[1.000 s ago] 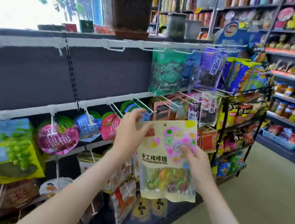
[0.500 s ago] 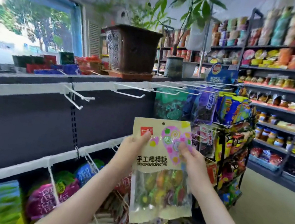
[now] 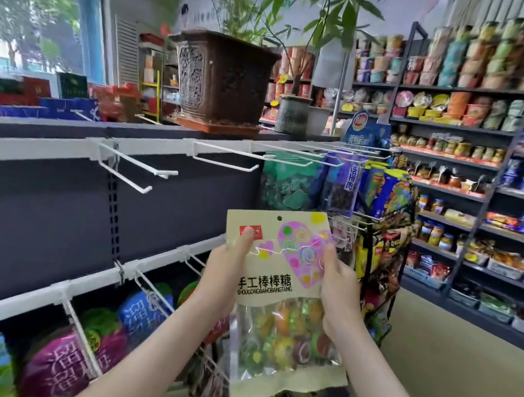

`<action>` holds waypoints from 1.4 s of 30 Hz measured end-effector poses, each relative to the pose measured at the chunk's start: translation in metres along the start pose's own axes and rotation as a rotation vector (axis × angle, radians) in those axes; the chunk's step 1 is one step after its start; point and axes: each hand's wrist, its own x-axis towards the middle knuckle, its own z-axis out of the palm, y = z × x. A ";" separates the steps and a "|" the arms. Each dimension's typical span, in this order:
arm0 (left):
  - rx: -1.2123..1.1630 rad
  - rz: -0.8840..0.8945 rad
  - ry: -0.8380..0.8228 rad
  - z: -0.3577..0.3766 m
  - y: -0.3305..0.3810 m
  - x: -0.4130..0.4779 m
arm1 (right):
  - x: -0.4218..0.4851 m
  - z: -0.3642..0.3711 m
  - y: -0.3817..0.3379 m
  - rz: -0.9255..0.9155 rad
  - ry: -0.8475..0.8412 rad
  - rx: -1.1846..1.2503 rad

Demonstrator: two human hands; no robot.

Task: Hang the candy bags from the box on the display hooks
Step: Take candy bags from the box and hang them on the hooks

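- Beige candy bag (image 3: 281, 260), clear lower window showing coloured lollipops, is held upright in the air in front of the display rack; it is not on any hook. The punched hole at its top edge is free.
- Left hand (image 3: 224, 271): pinches the bag's left edge, thumb on the front by the red logo, fingers behind.
- Right hand (image 3: 339, 287): pinches the right edge, thumb on the front over the pink heart print, fingers behind.
- Bare white hooks (image 3: 140, 171) stick out from the top rail, up and left of the bag; a second pair (image 3: 226, 156) sits further right on the same rail.
- Green bag (image 3: 287, 182) and purple bag (image 3: 340, 187) hang from top-rail hooks directly above and behind the held bag.
- Lower rail: a magenta bag (image 3: 58, 369) and a blue bag (image 3: 144, 313) hang below left of the forearms.
- Wire rack (image 3: 383, 253) full of snack packs stands just right of the right hand.
- Brown plant pot (image 3: 224, 81) on a saucer stands on top of the display rack.
- Rack back panel (image 3: 26, 211) is dark grey; floor (image 3: 447, 385) is tan.
- Room: shop aisle, stocked shelves (image 3: 473, 129) along the right wall, window (image 3: 30, 21) at left.
- Writing on held bag: "手工棒棒糖", with "SHOUGONGBANGBANGTANG" under it. Purple bag reads "话梅肉".
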 end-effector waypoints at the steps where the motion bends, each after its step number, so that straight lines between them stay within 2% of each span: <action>1: 0.006 0.003 -0.005 0.001 0.001 0.000 | 0.000 -0.002 -0.001 0.009 -0.017 0.013; 5: 0.029 0.018 -0.029 0.007 0.004 0.000 | 0.005 -0.008 -0.003 -0.010 -0.058 0.040; 9: 0.015 0.040 0.000 0.020 0.010 0.006 | 0.016 -0.017 -0.005 -0.063 -0.079 -0.084; 12: 0.013 0.035 0.061 0.037 0.012 0.013 | 0.026 -0.028 -0.016 -0.178 -0.080 -0.182; 15: 0.003 0.056 0.112 0.061 0.012 0.020 | 0.040 -0.040 -0.024 -0.398 -0.074 -0.357; 18: 0.005 0.108 0.146 0.081 0.013 0.029 | 0.055 -0.046 -0.029 -0.507 -0.163 -0.490; 21: -0.046 0.128 0.165 0.094 0.018 0.042 | 0.067 -0.041 -0.036 -0.502 -0.237 -0.530; 30: -0.037 0.164 0.186 0.110 0.028 0.104 | 0.133 -0.018 -0.039 -0.471 -0.259 -0.450; 36: -0.016 0.177 0.066 0.115 0.025 0.145 | 0.186 -0.001 -0.043 -0.237 -0.165 -0.195; 39: -0.043 0.161 0.026 0.113 0.021 0.164 | 0.211 0.000 -0.048 -0.107 -0.211 -0.037; 42: -0.059 0.114 -0.074 0.108 0.024 0.179 | 0.235 0.001 -0.045 -0.073 -0.211 0.036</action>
